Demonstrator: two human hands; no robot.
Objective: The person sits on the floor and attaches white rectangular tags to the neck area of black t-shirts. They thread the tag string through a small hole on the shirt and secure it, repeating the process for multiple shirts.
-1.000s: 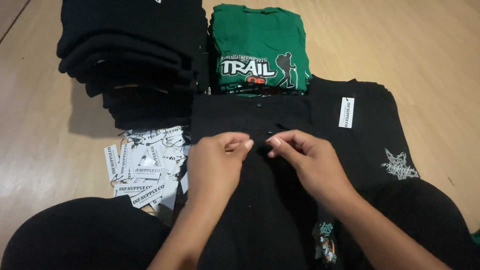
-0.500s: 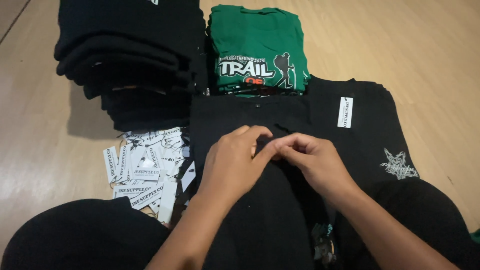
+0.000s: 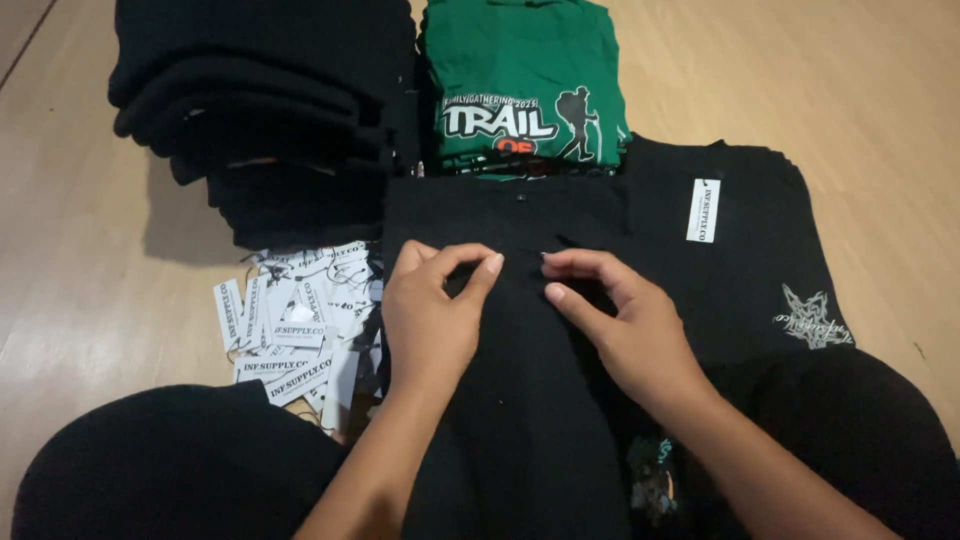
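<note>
A folded black shirt (image 3: 520, 420) lies on the floor in front of me. Both my hands rest on its upper part. My left hand (image 3: 432, 325) has thumb and forefinger curled together, pinching the dark cloth. My right hand (image 3: 622, 325) sits a little to the right, its thumb and forefinger nipping the cloth too. A small gap separates the two sets of fingertips. Whether anything small lies between the fingers is lost in the black fabric.
White paper hang tags (image 3: 290, 325) lie scattered to the left. A stack of black folded clothes (image 3: 260, 110) stands at the back left, a green printed shirt (image 3: 520, 90) behind. Another black shirt (image 3: 760, 270) with a white tag (image 3: 703, 210) lies to the right. My dark-clad knees (image 3: 170, 470) frame the bottom; wooden floor (image 3: 80, 260) all around.
My hands came together at the shirt's middle half a second ago. Now their fingertips have drawn slightly apart, and the left hand has shifted a little left.
</note>
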